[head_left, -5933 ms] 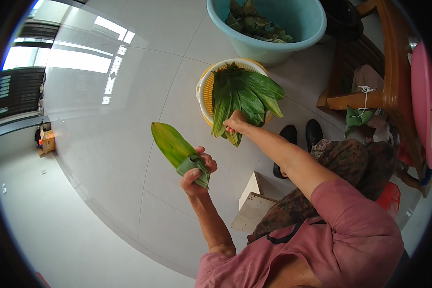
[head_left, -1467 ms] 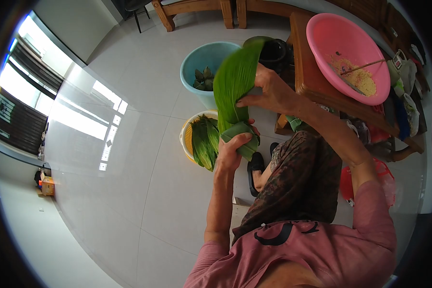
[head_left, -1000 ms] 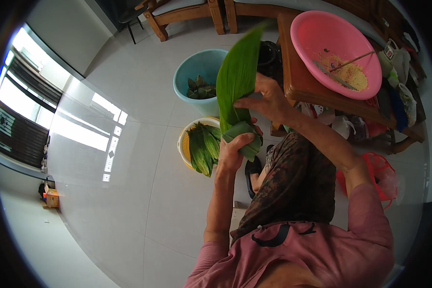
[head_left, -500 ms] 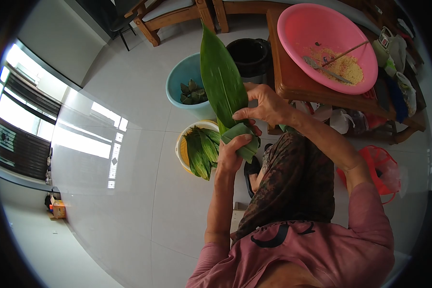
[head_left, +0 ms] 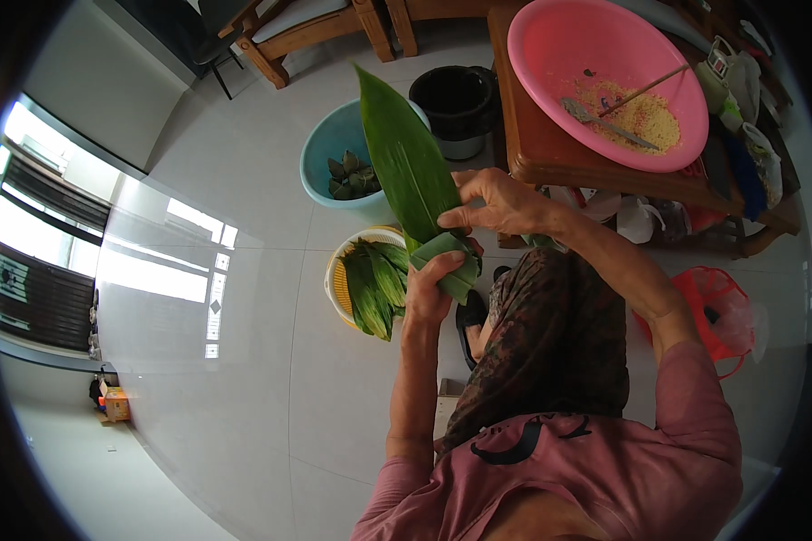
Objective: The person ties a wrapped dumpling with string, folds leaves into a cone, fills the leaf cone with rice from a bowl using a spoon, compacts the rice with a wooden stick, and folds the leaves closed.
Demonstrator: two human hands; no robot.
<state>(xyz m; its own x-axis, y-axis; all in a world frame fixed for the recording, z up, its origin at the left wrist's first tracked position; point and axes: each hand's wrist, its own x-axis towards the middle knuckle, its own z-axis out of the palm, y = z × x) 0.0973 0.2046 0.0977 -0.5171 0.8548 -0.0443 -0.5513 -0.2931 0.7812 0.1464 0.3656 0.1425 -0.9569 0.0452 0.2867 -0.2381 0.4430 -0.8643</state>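
Observation:
My left hand (head_left: pixel 431 287) is closed around a folded leaf packet (head_left: pixel 456 261), a rice dumpling wrapped in green leaf, with the thumb across its near side. A long broad green leaf (head_left: pixel 406 158) rises from the packet, its tip pointing up and away. My right hand (head_left: pixel 494 206) pinches the lower right edge of this leaf between thumb and fingers, just above the packet. The packet's underside and any filling are hidden by my fingers.
A basket (head_left: pixel 336 284) of loose green leaves (head_left: pixel 370 279) stands left of my hands. Beyond it, a blue tub (head_left: pixel 314 171) holds several wrapped dumplings (head_left: pixel 352 176), beside a black bucket (head_left: pixel 456 99). A pink basin (head_left: pixel 550 54) with yellowish grain sits on the wooden table (head_left: pixel 550 153); a red bag (head_left: pixel 695 293) lies right.
The broad leaf's tip has dipped lower and slightly left. Both hands keep their holds, nearly in place. The surroundings have shifted slightly in view with my head.

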